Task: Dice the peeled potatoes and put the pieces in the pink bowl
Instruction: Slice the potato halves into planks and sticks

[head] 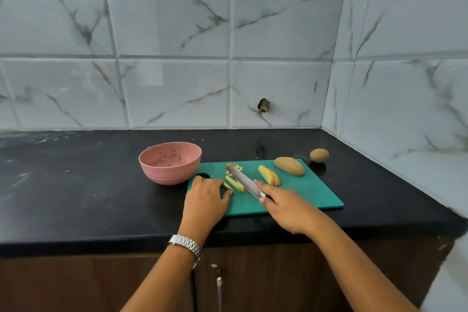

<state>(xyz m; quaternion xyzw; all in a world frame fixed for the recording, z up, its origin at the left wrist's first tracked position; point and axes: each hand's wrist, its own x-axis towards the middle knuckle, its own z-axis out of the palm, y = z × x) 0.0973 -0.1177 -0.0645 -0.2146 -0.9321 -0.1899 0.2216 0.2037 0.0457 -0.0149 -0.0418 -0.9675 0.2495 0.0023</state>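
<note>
Head view: a black counter (76, 185) is seen against a marble-patterned tiled wall (177, 33), with a dark chipped hole (263, 105) low in one tile. A pink bowl (167, 175) stands on the counter, just beside the left end of a teal cutting board (311, 192). A round potato (319, 155) lies on the counter beyond the board's far right corner. On the board a long potato (289, 166) is laid with its long axis running from far left to near right, and a sliced potato (269, 175) fans out next to it, slanted the same way.

Potato strips (235, 183) lie mid-board. Their near ends are held down by the bent fingers of the left hand (205, 200), which bears a metal wristwatch (186, 244). The knife (244, 181) is gripped by the right hand (286, 210); its blade is laid across the strips, tip pointing away and to the left towards small cut pieces (236, 166).

The knife handle is wholly covered by the right hand, and the left fingertips are hidden behind the knuckles. Faint scraps are seen inside the bowl, but cannot be made out. A brown cabinet door (278, 281) is cut off at the lower edge.
</note>
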